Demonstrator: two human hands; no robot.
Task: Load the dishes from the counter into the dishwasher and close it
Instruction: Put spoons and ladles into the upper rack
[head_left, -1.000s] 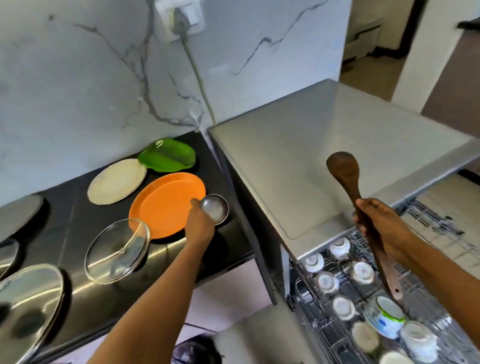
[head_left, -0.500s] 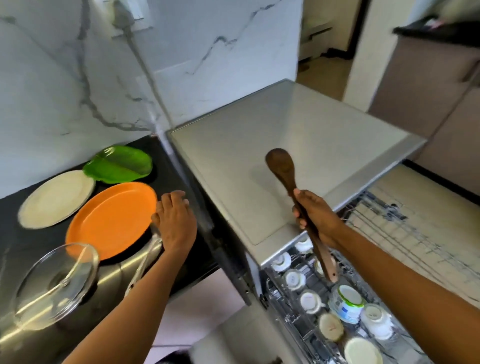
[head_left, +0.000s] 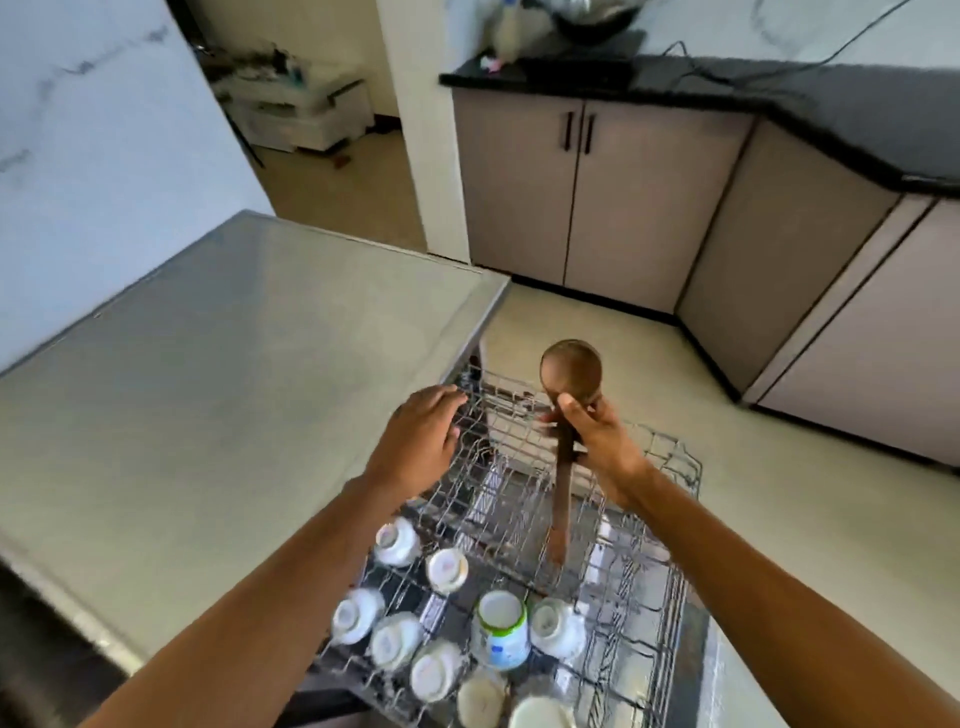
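My right hand (head_left: 605, 447) grips a brown wooden spoon (head_left: 570, 371) by its neck. The spoon stands upright, bowl up, and its handle points down into the pulled-out wire upper rack (head_left: 670, 457) of the dishwasher. My left hand (head_left: 418, 441) hovers palm down over the rack's left far corner, beside the steel dishwasher top (head_left: 234, 374). Its fingers bend downward, and what lies under them is hidden. Several white cups (head_left: 397, 540) and a white mug with a green rim (head_left: 501, 631) sit upside down in the near part of the rack.
Grey floor cabinets (head_left: 576, 197) under a black counter (head_left: 810, 98) run along the far and right sides. Beige floor (head_left: 779, 519) lies between them and the rack. A doorway into another room (head_left: 311, 119) is at the upper left.
My view swung right, away from the black counter with the plates. Both hands moved over the dishwasher rack. The metal ladle that my left hand held is no longer in sight.
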